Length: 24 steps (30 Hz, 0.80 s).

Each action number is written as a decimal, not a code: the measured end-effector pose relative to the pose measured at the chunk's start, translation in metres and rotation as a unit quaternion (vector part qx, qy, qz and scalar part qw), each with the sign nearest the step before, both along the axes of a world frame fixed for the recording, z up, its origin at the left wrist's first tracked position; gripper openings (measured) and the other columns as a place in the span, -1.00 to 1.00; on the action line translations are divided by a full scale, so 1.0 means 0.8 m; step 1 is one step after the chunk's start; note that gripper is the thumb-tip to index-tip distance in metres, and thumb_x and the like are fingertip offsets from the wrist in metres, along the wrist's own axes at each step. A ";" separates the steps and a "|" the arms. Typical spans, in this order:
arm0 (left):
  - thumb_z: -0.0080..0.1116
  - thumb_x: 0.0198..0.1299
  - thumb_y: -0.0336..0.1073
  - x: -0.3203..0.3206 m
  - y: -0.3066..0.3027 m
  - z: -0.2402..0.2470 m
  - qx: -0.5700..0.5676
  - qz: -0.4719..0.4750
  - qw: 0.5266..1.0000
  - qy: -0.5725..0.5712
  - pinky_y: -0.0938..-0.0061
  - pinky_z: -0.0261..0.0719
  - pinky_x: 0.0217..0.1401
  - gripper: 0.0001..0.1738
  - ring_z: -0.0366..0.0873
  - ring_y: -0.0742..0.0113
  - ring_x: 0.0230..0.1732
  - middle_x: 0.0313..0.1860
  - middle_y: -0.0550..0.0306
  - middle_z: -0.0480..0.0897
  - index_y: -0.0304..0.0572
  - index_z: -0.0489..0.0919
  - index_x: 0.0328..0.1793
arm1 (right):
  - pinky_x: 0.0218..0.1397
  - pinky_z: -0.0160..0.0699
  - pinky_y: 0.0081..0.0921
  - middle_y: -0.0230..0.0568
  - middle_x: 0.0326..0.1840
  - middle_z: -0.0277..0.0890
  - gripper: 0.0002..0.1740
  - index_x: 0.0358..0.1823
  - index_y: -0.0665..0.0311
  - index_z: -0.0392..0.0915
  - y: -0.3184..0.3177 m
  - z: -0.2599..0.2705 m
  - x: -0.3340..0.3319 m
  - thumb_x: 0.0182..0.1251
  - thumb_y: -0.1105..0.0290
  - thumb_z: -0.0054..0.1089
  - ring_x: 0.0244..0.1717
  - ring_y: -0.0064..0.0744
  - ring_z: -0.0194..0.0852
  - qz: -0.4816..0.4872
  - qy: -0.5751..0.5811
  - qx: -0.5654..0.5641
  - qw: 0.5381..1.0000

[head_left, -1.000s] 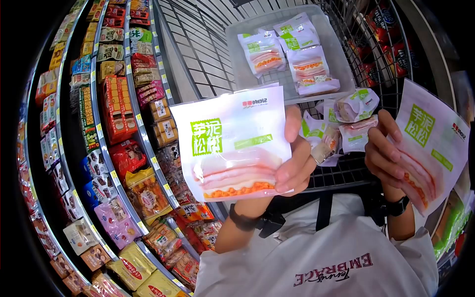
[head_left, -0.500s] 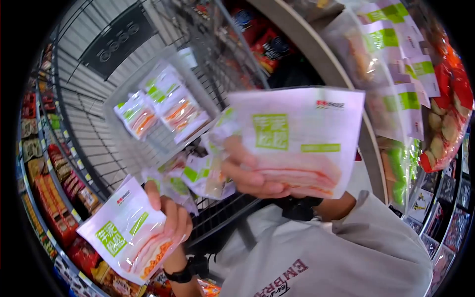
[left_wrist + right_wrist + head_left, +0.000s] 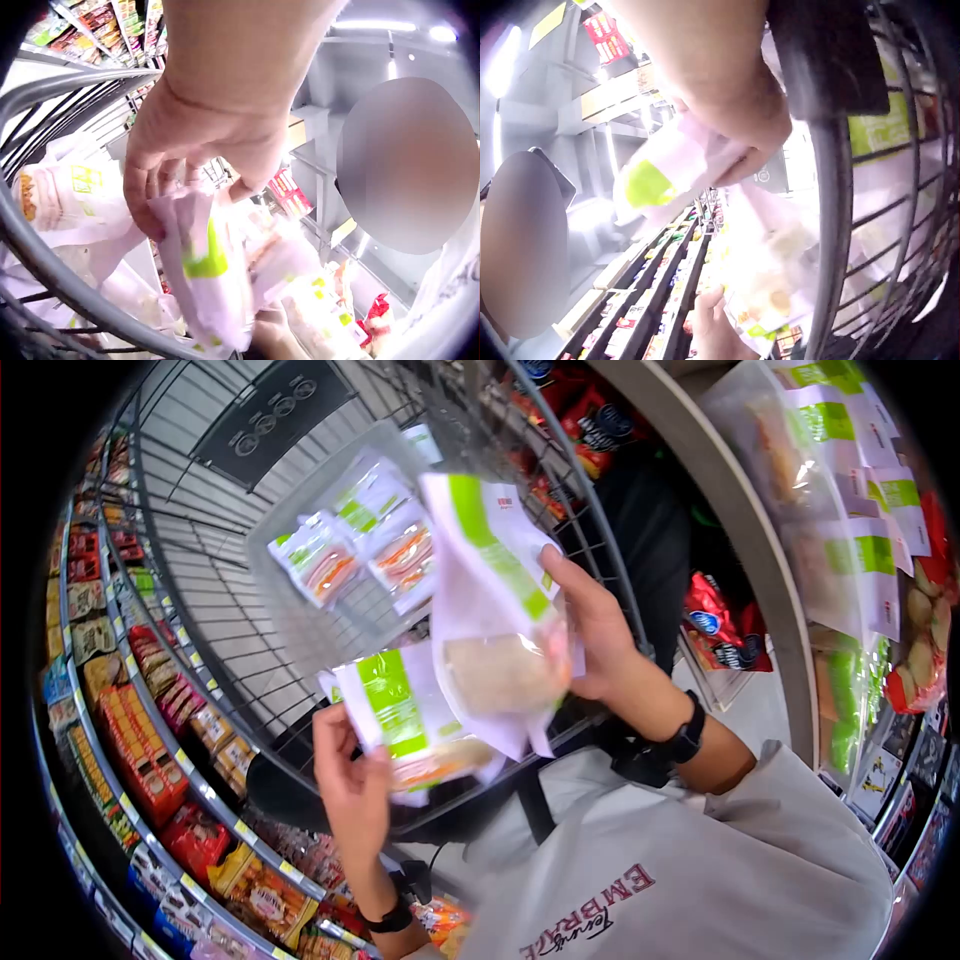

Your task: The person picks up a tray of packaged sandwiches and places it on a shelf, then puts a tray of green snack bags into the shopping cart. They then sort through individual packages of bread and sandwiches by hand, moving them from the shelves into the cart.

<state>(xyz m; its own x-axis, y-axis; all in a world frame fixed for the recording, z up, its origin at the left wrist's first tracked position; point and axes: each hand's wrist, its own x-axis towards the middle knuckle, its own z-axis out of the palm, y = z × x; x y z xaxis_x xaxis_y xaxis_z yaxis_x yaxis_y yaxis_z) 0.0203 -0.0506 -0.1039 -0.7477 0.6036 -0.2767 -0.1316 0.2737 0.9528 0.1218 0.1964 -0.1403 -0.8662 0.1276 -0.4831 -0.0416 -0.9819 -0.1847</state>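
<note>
My left hand pinches a packaged sandwich by its edge, over the handle end of the shopping cart. In the left wrist view the thumb and fingers grip the top of this white and green packet. My right hand holds another packaged sandwich, tilted and turned so its clear window shows. This packet overlaps the left one in the head view. Beyond them, several like packets lie in a translucent plastic bin inside the cart.
The wire cart surrounds the bin. Snack shelves run along the left. On the right, a curved shelf edge borders hanging sandwich packets, with red bags lower down.
The head view has swung, bringing the right-hand shelf in. Both packets, earlier held apart with printed fronts showing, are now close together over the cart; the right one is turned to its window side.
</note>
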 end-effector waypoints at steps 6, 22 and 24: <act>0.30 0.16 -0.50 0.005 0.002 -0.002 -0.102 -0.060 0.990 0.074 0.47 0.54 -0.08 -0.59 0.61 0.38 -0.19 -0.17 0.02 0.67 -0.37 0.43 0.11 | 0.09 0.65 -0.43 -0.14 0.09 0.59 -0.48 0.22 0.41 0.41 -0.004 0.000 0.004 0.44 0.16 0.23 0.04 -0.38 0.65 -0.017 -0.109 0.214 0.971; 0.34 0.14 -0.41 0.000 0.009 -0.006 -0.148 -0.106 0.977 0.113 0.45 0.54 -0.09 -0.60 0.61 0.32 -0.22 -0.17 -0.02 0.68 -0.33 0.46 0.07 | 0.09 0.63 -0.48 -0.13 0.08 0.59 -0.52 0.21 0.44 0.44 -0.007 -0.007 0.002 0.34 0.38 0.35 0.03 -0.45 0.60 -0.017 -0.080 0.345 0.935; 0.32 0.16 -0.40 -0.003 0.010 0.001 -0.153 -0.113 0.975 0.119 0.46 0.54 -0.09 -0.60 0.62 0.31 -0.22 -0.16 -0.03 0.69 -0.33 0.46 0.08 | 0.09 0.63 -0.49 -0.13 0.07 0.60 -0.52 0.20 0.44 0.45 -0.008 -0.007 0.002 0.34 0.38 0.35 0.03 -0.47 0.60 -0.019 -0.080 0.366 0.927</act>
<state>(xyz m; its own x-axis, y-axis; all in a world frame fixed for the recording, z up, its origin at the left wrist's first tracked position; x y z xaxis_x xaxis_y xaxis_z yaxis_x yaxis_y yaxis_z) 0.0180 -0.0422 -0.1027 -0.6699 0.6772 -0.3044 0.1794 0.5455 0.8187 0.1236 0.1899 -0.1456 -0.7791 0.5016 -0.3760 0.0109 -0.5888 -0.8082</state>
